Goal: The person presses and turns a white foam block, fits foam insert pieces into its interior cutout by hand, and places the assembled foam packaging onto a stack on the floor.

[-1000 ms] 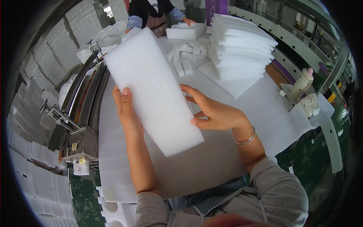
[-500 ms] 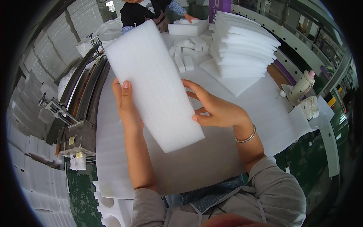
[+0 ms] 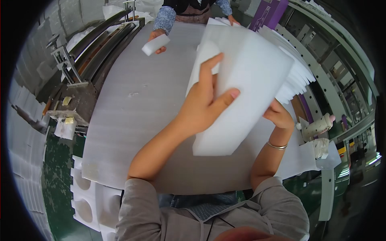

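Note:
A large white foam block (image 3: 249, 80) is held up at a tilt over the table, right of centre. My left hand (image 3: 205, 96) grips its left side, thumb on the front face and fingers near an opening or recess at the upper left. My right hand (image 3: 280, 115) holds the block's right edge, its fingertips partly hidden behind the foam. A metal bangle is on my right wrist. The block hides part of the stack of white foam sheets (image 3: 297, 80) behind it.
Across the table (image 3: 120, 120), a person's hand (image 3: 157, 38) holds a small white foam piece (image 3: 156, 45). A roller machine (image 3: 76, 100) stands at the left. A bottle (image 3: 319, 126) and a purple box (image 3: 268, 14) are on the right. Moulded foam (image 3: 86, 201) lies below left.
The block has moved right and turned, now leaning the other way, with both my hands still on it. The view has shifted left. The other person's hand now shows with a small foam piece.

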Available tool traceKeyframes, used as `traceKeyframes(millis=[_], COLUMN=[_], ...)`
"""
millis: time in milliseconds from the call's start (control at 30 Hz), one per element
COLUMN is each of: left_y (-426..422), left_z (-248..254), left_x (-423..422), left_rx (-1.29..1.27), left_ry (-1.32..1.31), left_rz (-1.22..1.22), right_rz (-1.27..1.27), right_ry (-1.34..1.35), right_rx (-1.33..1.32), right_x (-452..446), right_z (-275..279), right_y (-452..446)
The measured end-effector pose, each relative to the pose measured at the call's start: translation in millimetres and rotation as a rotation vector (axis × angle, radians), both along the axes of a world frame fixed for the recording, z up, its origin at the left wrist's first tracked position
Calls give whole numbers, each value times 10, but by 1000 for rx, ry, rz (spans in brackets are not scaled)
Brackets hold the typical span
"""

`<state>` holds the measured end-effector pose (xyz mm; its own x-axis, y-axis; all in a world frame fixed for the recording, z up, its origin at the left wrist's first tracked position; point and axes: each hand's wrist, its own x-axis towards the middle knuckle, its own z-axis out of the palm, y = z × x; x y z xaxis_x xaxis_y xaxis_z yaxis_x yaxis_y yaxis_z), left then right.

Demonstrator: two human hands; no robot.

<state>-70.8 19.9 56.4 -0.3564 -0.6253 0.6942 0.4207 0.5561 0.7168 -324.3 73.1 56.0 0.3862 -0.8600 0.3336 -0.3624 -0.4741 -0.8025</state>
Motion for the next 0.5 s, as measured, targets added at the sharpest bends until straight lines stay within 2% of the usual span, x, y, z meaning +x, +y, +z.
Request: traceKeyframes(millis=[100,133,233,400,500], left_y=[153,178,307,329,193], left_z=[19,11,40,-70,-115], left_x=[18,-25,-14,-154,-177], left_rx=[-108,-189,-155,-479,-586], left_ry=[-251,-228,-422,-436,-584], left_rz=[74,116,102,203,208], right_rz=[-236,-280,-380,-533,-642], right_ry=[72,64,26,-61,-137], right_rx=[-148,-165,-189,-123,8], right_x=[-117,-135,-206,-338,-357], right_z=[-87,-99,-148,-186,-271], right_y=[34,49,48,-25,-152])
